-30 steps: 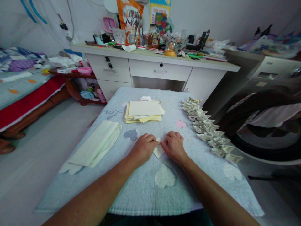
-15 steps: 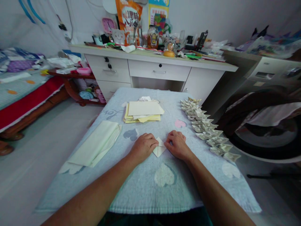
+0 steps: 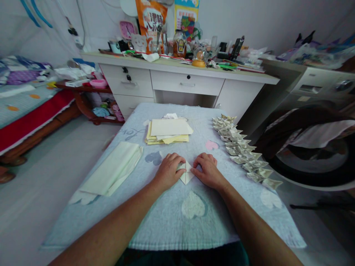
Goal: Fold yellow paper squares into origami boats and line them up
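- Basically both hands down on folded paper piece [image 3: 186,175], mid towel [image 3: 166,218].
- Left hand [image 3: 168,170] curled, fingertips pinching its left edge.
- Right hand [image 3: 207,170] curled, pressing right edge; grip probably pinch, partly hidden.

Hands: two, left hand [image 3: 168,171] and right hand [image 3: 207,171]. Small folded paper piece [image 3: 186,176]: one. Paper sheet stacks: two, yellow stack [image 3: 168,132] and pale folded stack [image 3: 112,169]. Row of folded paper boats [image 3: 245,153]: roughly fifteen, overlapping, exact count unclear.
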`<state>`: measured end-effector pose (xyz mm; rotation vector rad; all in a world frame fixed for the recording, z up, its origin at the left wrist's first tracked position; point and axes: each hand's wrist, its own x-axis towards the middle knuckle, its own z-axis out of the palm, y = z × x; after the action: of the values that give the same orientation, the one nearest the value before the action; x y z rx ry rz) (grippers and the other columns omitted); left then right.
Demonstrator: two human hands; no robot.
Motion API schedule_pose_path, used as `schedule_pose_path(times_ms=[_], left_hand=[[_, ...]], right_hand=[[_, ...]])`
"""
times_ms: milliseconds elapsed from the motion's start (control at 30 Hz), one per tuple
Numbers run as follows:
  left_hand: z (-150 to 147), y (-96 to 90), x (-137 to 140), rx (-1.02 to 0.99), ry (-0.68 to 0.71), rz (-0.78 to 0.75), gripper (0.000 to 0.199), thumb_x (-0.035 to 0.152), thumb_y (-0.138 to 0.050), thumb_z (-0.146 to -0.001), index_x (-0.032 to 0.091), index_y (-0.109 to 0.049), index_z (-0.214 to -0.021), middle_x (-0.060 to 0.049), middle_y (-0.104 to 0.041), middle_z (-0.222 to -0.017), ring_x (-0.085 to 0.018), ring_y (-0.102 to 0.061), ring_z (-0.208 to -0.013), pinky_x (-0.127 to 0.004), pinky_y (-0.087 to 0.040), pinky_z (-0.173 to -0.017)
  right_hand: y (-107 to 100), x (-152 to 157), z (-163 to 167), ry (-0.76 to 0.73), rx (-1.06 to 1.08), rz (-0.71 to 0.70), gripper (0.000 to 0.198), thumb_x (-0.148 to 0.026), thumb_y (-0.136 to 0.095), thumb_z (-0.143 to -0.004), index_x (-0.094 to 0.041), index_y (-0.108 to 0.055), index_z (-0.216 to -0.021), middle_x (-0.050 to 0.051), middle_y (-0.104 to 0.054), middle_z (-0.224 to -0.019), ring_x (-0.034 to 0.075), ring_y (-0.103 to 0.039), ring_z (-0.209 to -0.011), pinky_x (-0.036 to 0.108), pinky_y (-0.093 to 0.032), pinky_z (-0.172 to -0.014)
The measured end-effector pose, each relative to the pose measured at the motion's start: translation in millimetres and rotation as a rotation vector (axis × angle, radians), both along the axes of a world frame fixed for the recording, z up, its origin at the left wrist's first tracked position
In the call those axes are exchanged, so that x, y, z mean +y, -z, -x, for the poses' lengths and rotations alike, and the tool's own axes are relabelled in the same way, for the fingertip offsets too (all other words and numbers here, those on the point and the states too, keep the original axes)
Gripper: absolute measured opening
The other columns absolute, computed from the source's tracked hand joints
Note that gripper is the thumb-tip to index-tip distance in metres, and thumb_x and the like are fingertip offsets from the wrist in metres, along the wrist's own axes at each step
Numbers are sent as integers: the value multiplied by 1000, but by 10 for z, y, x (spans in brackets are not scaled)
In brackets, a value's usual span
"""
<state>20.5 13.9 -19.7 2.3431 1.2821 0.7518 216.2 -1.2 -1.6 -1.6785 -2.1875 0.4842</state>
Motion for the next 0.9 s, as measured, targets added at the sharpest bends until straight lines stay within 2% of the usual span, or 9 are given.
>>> schedule_pose_path(times_ms=[67,133,267,433,667,900], left_hand=[[1,5,0,15,-14,-12,32,24,-66,-79,19,-59,-110,-6,-60,-106,-23,-50,-103,-37,-40,-91],[5,-9,0,20,-10,-6,36,25,-65,-80,20,-58,-115,-6,-60,-109,-23,-49,-105,-38,-39,-93],[33,-66,-2,-32,14,40,25,22,-68,-77,22,-63,-102,-4,-60,-103,-22,-49,-102,-35,-39,-92],[78,-75,0,-18,61,69,12,20,-71,-73,21,-66,-84,-2,-61,-91,-20,-51,-93,-33,-40,-86],[108,-90,-9,38,93,71,6,22,-70,-75,20,-65,-78,-1,-63,-82,-18,-52,-85,-31,-39,-80],[104,-101,-16,56,95,76,2,21,-68,-77,21,-66,-76,-1,-64,-82,-18,-53,-85,-30,-38,-80]], right_hand=[[8,-4,1,-23,-11,-16,13,-34,-64,-82,-21,-64,-85,4,-54,-101,22,-43,-99,38,-29,-88],[11,-6,-1,-29,2,-32,12,-32,-65,-81,-21,-63,-87,4,-53,-100,22,-43,-99,37,-30,-87],[-8,-17,8,-74,85,-66,20,-26,-68,-78,-22,-61,-97,3,-52,-103,21,-43,-100,35,-32,-88],[3,-33,72,-196,140,-88,17,-22,-69,-77,-23,-64,-94,3,-51,-103,21,-43,-102,36,-31,-90],[49,-38,147,-220,94,-121,8,-17,-67,-78,-21,-68,-85,5,-52,-99,21,-43,-98,36,-30,-87],[53,-53,188,-179,86,-148,10,-14,-66,-75,-19,-65,-85,4,-53,-97,21,-43,-96,35,-30,-85]])
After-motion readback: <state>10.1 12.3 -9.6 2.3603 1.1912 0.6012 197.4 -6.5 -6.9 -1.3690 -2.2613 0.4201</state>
